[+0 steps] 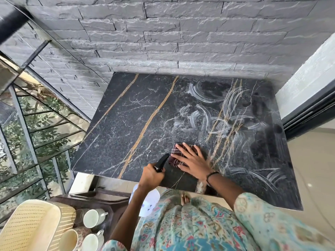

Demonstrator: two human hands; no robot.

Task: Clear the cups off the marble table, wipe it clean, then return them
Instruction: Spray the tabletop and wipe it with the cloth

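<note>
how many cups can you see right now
3 in clear view, all on the dark stool at lower left: one white cup at the back, a cream cup and another white cup in front. More may be hidden.

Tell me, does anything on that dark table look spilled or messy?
Yes. The right half of the marble table is covered in whitish curved smears, like wet cleaner streaks; the left half shows none. The right hand presses a dark red cloth flat beside them, and the left hand grips a spray bottle.

Grey stone-brick wall (163,33) behind; cream perforated chair (30,227) lower left; glass railing (27,124) left.
</note>
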